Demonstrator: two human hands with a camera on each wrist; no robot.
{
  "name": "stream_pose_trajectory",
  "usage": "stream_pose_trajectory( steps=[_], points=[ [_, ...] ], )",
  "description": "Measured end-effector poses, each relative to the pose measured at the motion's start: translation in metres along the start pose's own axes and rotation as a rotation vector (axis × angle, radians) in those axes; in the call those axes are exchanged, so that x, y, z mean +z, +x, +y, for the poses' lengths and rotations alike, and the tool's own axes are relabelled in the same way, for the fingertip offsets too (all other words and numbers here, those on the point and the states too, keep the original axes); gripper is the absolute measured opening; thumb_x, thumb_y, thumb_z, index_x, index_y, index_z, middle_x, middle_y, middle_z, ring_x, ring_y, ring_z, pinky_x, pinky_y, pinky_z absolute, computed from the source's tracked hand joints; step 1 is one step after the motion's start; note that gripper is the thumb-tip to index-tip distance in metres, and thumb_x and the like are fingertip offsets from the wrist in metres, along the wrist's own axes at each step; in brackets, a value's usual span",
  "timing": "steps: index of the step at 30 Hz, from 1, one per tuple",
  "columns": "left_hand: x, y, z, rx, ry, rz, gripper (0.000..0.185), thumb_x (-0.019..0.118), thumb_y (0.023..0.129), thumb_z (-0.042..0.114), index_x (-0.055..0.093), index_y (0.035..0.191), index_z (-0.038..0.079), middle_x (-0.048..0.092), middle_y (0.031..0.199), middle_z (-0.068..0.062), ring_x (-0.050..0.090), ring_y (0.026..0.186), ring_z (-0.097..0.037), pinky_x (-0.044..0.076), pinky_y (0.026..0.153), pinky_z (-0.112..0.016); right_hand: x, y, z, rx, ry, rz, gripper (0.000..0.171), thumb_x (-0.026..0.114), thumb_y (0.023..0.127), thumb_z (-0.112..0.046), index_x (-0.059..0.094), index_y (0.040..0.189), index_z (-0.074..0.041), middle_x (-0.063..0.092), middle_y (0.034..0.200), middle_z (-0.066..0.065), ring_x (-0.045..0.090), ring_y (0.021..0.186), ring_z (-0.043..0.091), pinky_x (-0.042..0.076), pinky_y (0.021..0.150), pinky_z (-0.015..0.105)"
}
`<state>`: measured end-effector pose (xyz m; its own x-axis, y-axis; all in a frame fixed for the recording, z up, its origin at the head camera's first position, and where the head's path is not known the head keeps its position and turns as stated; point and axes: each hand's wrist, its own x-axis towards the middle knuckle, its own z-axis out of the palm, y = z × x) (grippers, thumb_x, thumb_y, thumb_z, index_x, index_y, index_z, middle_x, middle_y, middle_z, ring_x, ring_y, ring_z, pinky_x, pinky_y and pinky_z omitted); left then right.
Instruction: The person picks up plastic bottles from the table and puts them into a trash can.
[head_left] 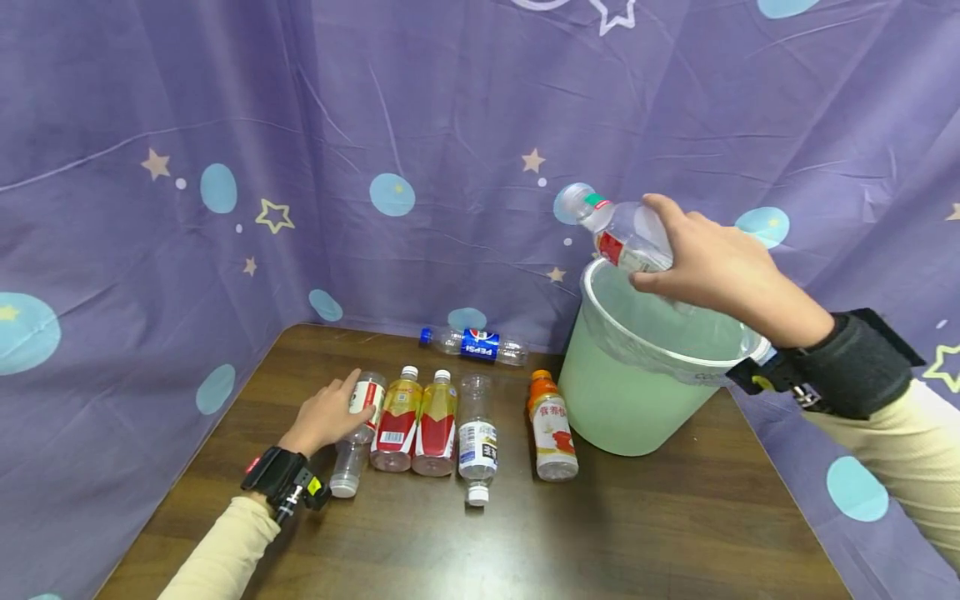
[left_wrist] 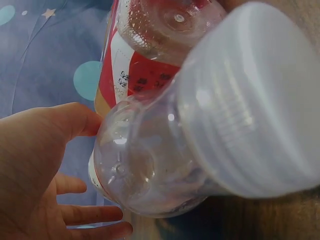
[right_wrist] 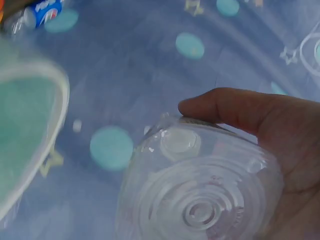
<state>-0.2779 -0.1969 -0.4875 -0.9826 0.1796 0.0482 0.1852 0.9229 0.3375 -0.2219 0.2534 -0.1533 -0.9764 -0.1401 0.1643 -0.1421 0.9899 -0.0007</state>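
Over the bin's far rim, my right hand (head_left: pixel 712 254) grips a clear plastic bottle (head_left: pixel 611 218) with a red-and-white label, tilted with its neck up to the left. Its ridged round base faces the right wrist camera. At the left of the table, my left hand (head_left: pixel 322 417) reaches over another clear bottle (head_left: pixel 347 468), which lies with its white cap towards me. In the left wrist view the thumb (left_wrist: pixel 82 119) is right at this bottle's side, while the other fingers are extended beside it. Two red-and-yellow-labelled bottles (head_left: pixel 394 429) (head_left: pixel 434 433) lie just to its right.
A pale green bin (head_left: pixel 611 392) with a clear liner stands at the table's right. Left of it lie an orange-capped bottle (head_left: pixel 555 437) and a white-labelled bottle (head_left: pixel 477 446). A Pepsi bottle (head_left: pixel 480 343) lies along the back edge, by the purple curtain (head_left: pixel 465 108).
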Motion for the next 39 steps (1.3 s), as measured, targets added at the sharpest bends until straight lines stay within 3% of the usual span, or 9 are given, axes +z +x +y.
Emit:
stream_pose_trajectory(
  steps=[4,9,13,16,21,29,32,36,39],
  points=[
    [0.000,-0.002,0.001,-0.014,-0.006,-0.009,0.086,0.064,0.092,0.046,0.033,0.154,-0.004,0.056,0.133,-0.035,0.060,0.116,-0.052,0.054,0.086,-0.062,-0.018,0.009,0.025,0.023,-0.032,-0.031,0.095,0.071,0.085,-0.047,0.023,0.159,-0.011,0.056,0.126,0.033,0.059,0.100,0.046,0.046,0.068,0.057],
    [0.000,-0.005,0.001,-0.024,-0.013,-0.022,0.086,0.064,0.093,0.046,0.032,0.155,-0.005,0.056,0.134,-0.036,0.059,0.118,-0.052,0.054,0.086,-0.063,-0.034,0.022,0.057,0.055,-0.096,-0.158,0.096,0.074,0.084,-0.053,0.030,0.154,-0.005,0.054,0.131,0.033,0.056,0.107,0.049,0.044,0.078,0.060],
    [0.001,-0.008,0.000,-0.022,-0.012,-0.016,0.086,0.064,0.093,0.045,0.032,0.154,-0.006,0.056,0.133,-0.036,0.061,0.116,-0.051,0.055,0.085,-0.062,-0.040,0.036,0.078,0.026,-0.133,-0.267,0.091,0.078,0.082,-0.048,0.038,0.145,0.005,0.057,0.124,0.033,0.058,0.103,0.044,0.047,0.083,0.059],
    [0.001,-0.009,0.001,-0.022,-0.013,-0.011,0.086,0.064,0.092,0.045,0.033,0.154,-0.006,0.057,0.132,-0.036,0.061,0.115,-0.051,0.055,0.084,-0.061,-0.039,0.047,0.089,-0.009,-0.138,-0.338,0.090,0.080,0.081,-0.040,0.040,0.141,0.014,0.054,0.126,0.039,0.058,0.109,0.050,0.048,0.090,0.064],
    [0.003,-0.012,0.003,-0.040,-0.021,-0.020,0.088,0.065,0.092,0.048,0.033,0.154,-0.006,0.057,0.131,-0.035,0.063,0.112,-0.049,0.055,0.082,-0.060,-0.032,0.061,0.101,-0.036,-0.127,-0.436,0.087,0.081,0.078,-0.034,0.044,0.135,0.020,0.052,0.127,0.043,0.057,0.111,0.054,0.049,0.093,0.065],
    [0.004,-0.016,0.005,-0.058,-0.028,-0.025,0.089,0.065,0.092,0.048,0.032,0.154,-0.007,0.057,0.131,-0.035,0.062,0.113,-0.048,0.055,0.081,-0.059,-0.013,0.076,0.109,-0.092,-0.191,-0.579,0.060,0.080,0.077,-0.036,0.064,0.111,0.011,0.069,0.100,0.019,0.065,0.093,0.033,0.055,0.084,0.053],
    [0.003,-0.016,0.006,-0.059,-0.021,-0.018,0.089,0.065,0.091,0.046,0.032,0.153,-0.008,0.057,0.131,-0.035,0.062,0.113,-0.050,0.055,0.081,-0.060,-0.003,0.081,0.110,-0.099,-0.226,-0.625,0.058,0.080,0.078,-0.037,0.065,0.108,0.010,0.069,0.100,0.019,0.065,0.094,0.032,0.055,0.087,0.052],
    [0.002,-0.017,0.009,-0.071,-0.017,-0.019,0.090,0.066,0.090,0.046,0.032,0.153,-0.008,0.058,0.131,-0.036,0.062,0.114,-0.049,0.055,0.082,-0.060,0.011,0.088,0.108,-0.116,-0.260,-0.666,0.066,0.079,0.079,-0.038,0.062,0.116,0.014,0.068,0.112,0.026,0.064,0.104,0.038,0.052,0.095,0.056],
    [0.001,-0.016,0.010,-0.077,-0.021,-0.019,0.094,0.068,0.087,0.047,0.031,0.153,-0.010,0.058,0.129,-0.035,0.063,0.113,-0.049,0.055,0.082,-0.059,0.023,0.092,0.107,-0.144,-0.271,-0.691,0.054,0.077,0.079,-0.039,0.067,0.106,0.007,0.070,0.103,0.018,0.064,0.098,0.032,0.053,0.092,0.053]
  ],
)
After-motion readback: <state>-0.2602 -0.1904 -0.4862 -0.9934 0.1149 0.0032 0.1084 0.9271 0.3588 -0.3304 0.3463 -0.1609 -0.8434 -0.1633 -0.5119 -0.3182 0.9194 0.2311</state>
